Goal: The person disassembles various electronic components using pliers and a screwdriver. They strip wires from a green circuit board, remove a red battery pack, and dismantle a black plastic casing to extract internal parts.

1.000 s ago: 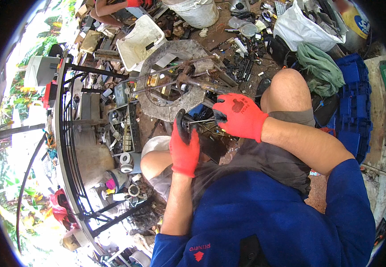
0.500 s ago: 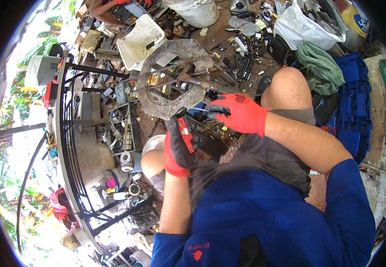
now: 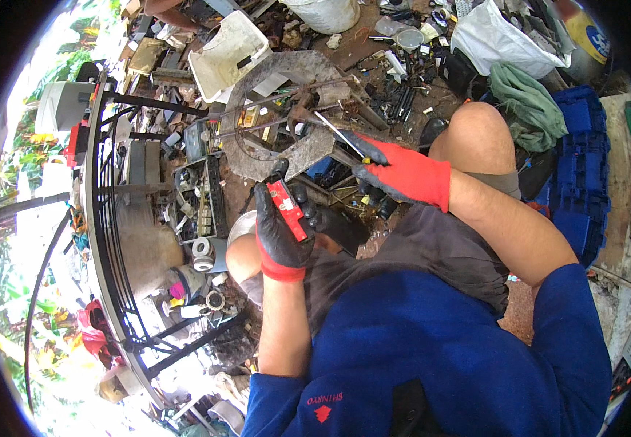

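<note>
My left hand (image 3: 275, 237), in a red glove with black-coated palm and fingers, grips a small red rectangular part (image 3: 291, 213) with black bits at its end. The part is tilted, its flat red face turned up. To the right, my right hand (image 3: 406, 173), gloved the same way, is closed on a screwdriver (image 3: 339, 134). Its thin metal shaft points up and left, away from the red part. A bit of yellow handle shows at the fingers. Beyond both hands sits a grey octagonal frame (image 3: 246, 159) with rusty rods across it.
A white tub (image 3: 206, 69) and a white bucket (image 3: 323, 14) stand at the back. Blue crates (image 3: 577, 175) and a green cloth (image 3: 523, 109) are on the right. A black metal rack (image 3: 104, 218) runs along the left. Small scrap covers the ground; another person's arm shows far left.
My right hand has drawn back to the right, taking the screwdriver tip off the red part and turning it upward. My left hand has shifted slightly left and turned the part's face up.
</note>
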`<state>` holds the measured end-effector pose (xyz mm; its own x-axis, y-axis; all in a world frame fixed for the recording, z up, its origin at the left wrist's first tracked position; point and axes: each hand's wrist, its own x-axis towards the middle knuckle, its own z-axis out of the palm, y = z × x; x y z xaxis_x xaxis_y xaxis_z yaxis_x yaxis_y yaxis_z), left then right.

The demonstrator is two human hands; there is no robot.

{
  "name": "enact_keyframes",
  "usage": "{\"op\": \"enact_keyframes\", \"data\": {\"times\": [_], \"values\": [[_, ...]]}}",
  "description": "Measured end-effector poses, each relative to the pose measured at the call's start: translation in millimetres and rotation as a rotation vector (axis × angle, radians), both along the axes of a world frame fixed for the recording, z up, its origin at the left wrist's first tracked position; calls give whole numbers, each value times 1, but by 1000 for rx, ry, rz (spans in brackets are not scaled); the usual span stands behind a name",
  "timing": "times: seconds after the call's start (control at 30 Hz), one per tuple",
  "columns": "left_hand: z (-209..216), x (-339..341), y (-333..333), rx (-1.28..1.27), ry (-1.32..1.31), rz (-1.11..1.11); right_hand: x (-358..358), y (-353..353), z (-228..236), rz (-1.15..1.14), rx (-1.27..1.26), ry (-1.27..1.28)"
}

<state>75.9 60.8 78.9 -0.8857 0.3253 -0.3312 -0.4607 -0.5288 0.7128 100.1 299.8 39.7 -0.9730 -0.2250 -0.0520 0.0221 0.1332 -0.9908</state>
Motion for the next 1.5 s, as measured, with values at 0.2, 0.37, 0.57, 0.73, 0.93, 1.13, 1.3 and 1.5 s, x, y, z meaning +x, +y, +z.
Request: {"op": "enact_keyframes", "data": {"times": [0.2, 0.37, 0.57, 0.73, 0.93, 1.13, 1.3, 1.5], "values": [[2, -3, -6, 20, 56, -7, 16, -6, 8, -22, 276, -77], [2, -9, -12, 7, 115, 3, 15, -1, 21, 145, -99, 266], [4, -16, -19, -142, 74, 132, 27, -5, 27, 191, 34, 291], [9, -15, -19, -68, 114, 80, 30, -10, 31, 216, 71, 263], [7, -15, -21, -89, 133, 47, 31, -11, 35, 237, 110, 250], [8, -14, -19, -39, 120, 70, 32, -14, 30, 224, 107, 292], [7, -14, -19, -27, 139, 71, 32, -14, 30, 240, 122, 264], [9, -13, -17, -72, 136, 78, 33, -13, 30, 248, 120, 237]]}}
